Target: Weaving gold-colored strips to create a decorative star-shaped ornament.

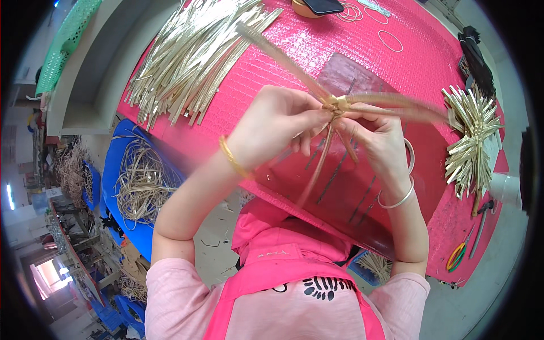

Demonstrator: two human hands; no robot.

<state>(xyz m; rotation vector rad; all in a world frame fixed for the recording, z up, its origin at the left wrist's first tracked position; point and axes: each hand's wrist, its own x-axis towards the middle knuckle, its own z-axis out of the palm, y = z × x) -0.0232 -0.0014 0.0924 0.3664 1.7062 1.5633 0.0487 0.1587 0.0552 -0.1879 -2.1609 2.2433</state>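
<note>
Between my two hands is a knot of woven gold strips, held above the table. Its loose ends fan out to the upper left, the right and downward, some blurred by motion. My left hand pinches the knot from the left between thumb and fingers. From the right, my right hand pinches the strips just below the knot, fingers closed. Under both hands lies a dark red mat with dark slots or lines on it.
A heap of flat gold strips covers the table's far left. Finished-looking gold woven bundles pile at the right, with scissors nearer. A blue bin of strip scraps stands at the left. Thin rubber bands lie at the back.
</note>
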